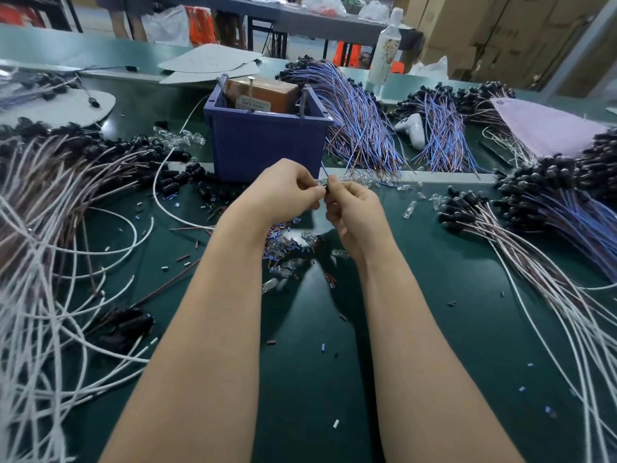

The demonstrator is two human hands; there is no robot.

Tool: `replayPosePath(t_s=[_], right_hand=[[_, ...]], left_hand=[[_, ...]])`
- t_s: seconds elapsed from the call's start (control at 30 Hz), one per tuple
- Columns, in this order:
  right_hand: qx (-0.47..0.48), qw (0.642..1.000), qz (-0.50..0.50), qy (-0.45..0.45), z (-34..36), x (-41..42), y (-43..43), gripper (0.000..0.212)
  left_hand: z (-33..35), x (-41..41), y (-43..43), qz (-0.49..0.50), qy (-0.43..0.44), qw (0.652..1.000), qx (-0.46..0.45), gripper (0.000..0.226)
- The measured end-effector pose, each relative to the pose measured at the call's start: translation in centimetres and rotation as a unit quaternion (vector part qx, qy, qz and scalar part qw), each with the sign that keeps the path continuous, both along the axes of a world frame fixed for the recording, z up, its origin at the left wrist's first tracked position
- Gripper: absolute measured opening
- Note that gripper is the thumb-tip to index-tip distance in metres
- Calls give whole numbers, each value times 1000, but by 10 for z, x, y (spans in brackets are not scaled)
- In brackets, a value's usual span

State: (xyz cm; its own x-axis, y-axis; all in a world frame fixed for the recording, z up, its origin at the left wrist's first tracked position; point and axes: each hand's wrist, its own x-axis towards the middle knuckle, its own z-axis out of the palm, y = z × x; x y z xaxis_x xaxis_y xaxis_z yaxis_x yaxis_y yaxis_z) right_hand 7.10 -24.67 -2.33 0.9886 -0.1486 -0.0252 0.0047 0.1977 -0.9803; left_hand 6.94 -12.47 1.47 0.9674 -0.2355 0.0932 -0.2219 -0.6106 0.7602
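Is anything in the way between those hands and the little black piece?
Nothing visible does. The left hand and right hand both already pinch the black piece at their fingertips, its blue wire sticking up, in front of the blue bin.

an assembly workshop: a green workbench (434,295) heaped with wire bundles (360,121), stacked cardboard cartons (484,25) behind.

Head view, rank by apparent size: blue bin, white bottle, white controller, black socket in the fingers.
1. blue bin
2. white bottle, which stands farther back, so its true size against the bin is unsure
3. white controller
4. black socket, pinched between left hand and right hand
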Motion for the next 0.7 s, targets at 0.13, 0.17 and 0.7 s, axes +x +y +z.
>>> replayPosePath(t_s=[0.13, 0.17, 0.7], right_hand=[[-24, 996, -70, 41, 3, -2, -24, 32], [-81, 992, -84, 40, 5, -3, -30, 31], [-548, 834, -59, 22, -4, 46, -18, 58]], left_hand=[[3, -2, 20, 18, 41, 997, 62, 21], [5, -1, 27, 41, 38, 997, 49, 21], [-10, 13, 14, 153, 38, 962, -225, 11]])
